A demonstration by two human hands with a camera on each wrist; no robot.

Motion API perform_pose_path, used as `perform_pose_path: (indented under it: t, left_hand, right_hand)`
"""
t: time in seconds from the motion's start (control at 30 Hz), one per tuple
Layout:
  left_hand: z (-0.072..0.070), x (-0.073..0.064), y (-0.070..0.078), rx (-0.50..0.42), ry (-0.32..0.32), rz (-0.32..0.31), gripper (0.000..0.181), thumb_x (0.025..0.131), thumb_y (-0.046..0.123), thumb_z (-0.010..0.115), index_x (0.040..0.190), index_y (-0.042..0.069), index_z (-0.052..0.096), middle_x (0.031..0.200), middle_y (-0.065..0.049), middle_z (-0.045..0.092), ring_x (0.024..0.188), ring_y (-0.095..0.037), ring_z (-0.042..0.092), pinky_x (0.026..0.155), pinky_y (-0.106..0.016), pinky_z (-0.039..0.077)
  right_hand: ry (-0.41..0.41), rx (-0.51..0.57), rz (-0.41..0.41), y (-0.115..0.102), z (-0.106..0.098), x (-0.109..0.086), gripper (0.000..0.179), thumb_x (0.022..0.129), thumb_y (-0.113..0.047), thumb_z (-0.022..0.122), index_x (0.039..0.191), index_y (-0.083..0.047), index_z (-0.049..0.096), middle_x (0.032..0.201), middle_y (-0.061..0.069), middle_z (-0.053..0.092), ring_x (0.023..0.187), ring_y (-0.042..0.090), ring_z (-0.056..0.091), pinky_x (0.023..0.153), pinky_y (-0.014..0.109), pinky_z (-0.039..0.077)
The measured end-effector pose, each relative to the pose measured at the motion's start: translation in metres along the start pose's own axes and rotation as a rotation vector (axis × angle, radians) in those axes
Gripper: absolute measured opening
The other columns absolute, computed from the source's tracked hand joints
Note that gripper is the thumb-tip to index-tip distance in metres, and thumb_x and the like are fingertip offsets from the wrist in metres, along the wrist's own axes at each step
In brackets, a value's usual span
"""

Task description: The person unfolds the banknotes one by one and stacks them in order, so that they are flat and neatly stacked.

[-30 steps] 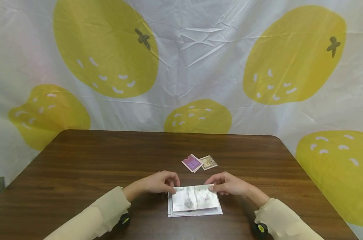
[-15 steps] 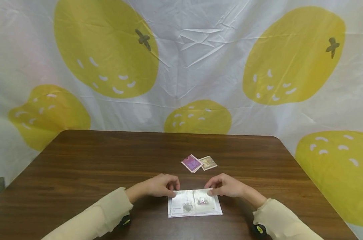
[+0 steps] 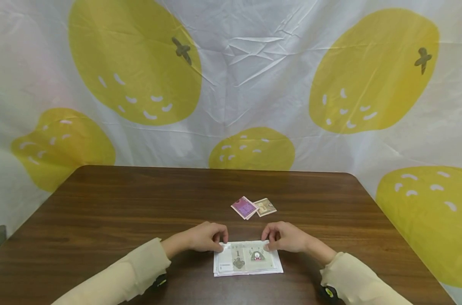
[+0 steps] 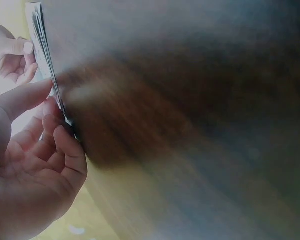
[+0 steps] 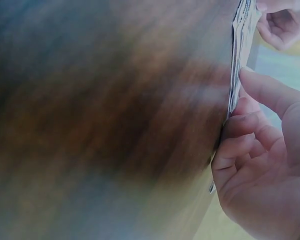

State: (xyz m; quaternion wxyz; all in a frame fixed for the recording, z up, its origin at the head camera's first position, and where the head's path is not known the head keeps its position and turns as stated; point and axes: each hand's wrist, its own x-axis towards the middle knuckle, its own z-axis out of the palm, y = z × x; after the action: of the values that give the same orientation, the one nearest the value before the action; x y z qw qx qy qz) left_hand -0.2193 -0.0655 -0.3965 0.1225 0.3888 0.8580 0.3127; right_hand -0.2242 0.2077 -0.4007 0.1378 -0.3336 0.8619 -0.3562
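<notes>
A stack of pale play banknotes (image 3: 248, 273) lies on the brown table, its long side towards me. The top banknote (image 3: 243, 259) carries a figure 1 and a grey cartoon shape. My left hand (image 3: 205, 237) pinches the far left corner, thumb on top and fingers curled at the edge. At the far right corner, my right hand (image 3: 288, 237) pinches in the same way. In the left wrist view, the stack (image 4: 38, 30) appears edge-on with several layers beside my left thumb. The right wrist view also has the stack (image 5: 242, 40) edge-on, by my right thumb.
Beyond the hands lie a purple folded note (image 3: 244, 206) and a tan one (image 3: 266, 206), overlapping slightly. The table (image 3: 139, 190) has rounded far corners. Behind it hangs a white cloth (image 3: 250, 97) printed with yellow fruit.
The top banknote was raised a little above the stack and has come down flat onto it. Both hands have moved slightly towards me with it. The purple and tan notes have not moved.
</notes>
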Motion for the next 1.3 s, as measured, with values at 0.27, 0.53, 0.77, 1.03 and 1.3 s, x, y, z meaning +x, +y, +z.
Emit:
perform_pose_path:
  t: [0.27, 0.53, 0.77, 1.03, 1.3]
  left_hand:
    - [0.000, 0.000, 0.000, -0.004, 0.013, -0.029, 0.016, 0.071, 0.004, 0.067, 0.079, 0.007, 0.053, 0.058, 0.006, 0.045, 0.051, -0.003, 0.040, 0.047, -0.019, 0.034]
    - [-0.006, 0.002, -0.006, 0.006, 0.097, -0.022, 0.015, 0.074, 0.007, 0.066, 0.082, 0.007, 0.053, 0.059, 0.007, 0.047, 0.051, -0.003, 0.042, 0.048, -0.020, 0.035]
    - [-0.013, 0.013, -0.016, 0.035, 0.215, -0.046, 0.012, 0.077, 0.011, 0.065, 0.084, 0.007, 0.055, 0.061, 0.007, 0.048, 0.052, -0.005, 0.044, 0.052, -0.023, 0.038]
    - [-0.022, 0.028, -0.027, 0.050, 0.339, -0.147, 0.014, 0.077, 0.012, 0.066, 0.085, 0.004, 0.057, 0.063, 0.005, 0.051, 0.054, -0.007, 0.046, 0.056, -0.024, 0.040]
    - [-0.026, 0.044, -0.039, 0.088, 0.342, -0.183, 0.016, 0.076, 0.015, 0.066, 0.085, 0.004, 0.059, 0.066, 0.002, 0.054, 0.061, -0.013, 0.051, 0.063, -0.030, 0.041]
  right_hand:
    - [0.004, 0.001, 0.007, 0.000, -0.001, 0.000, 0.016, 0.073, -0.007, 0.068, 0.086, -0.006, 0.058, 0.063, -0.005, 0.050, 0.055, 0.006, 0.044, 0.050, 0.020, 0.034]
    - [0.041, 0.089, 0.048, 0.001, -0.010, 0.002, 0.020, 0.076, -0.009, 0.067, 0.092, -0.001, 0.058, 0.066, 0.000, 0.051, 0.056, 0.010, 0.045, 0.048, 0.021, 0.036]
    - [0.120, 0.176, 0.095, 0.007, -0.022, 0.008, 0.020, 0.079, -0.010, 0.064, 0.094, 0.002, 0.057, 0.068, 0.003, 0.052, 0.056, 0.013, 0.046, 0.046, 0.023, 0.038]
    - [0.216, 0.169, 0.163, 0.021, -0.031, 0.019, 0.025, 0.079, -0.012, 0.064, 0.097, 0.004, 0.056, 0.068, 0.003, 0.054, 0.051, 0.013, 0.044, 0.041, 0.024, 0.035]
    - [0.310, 0.158, 0.238, 0.026, -0.034, 0.033, 0.023, 0.079, -0.008, 0.062, 0.096, 0.006, 0.058, 0.065, 0.002, 0.051, 0.049, 0.013, 0.044, 0.040, 0.022, 0.032]
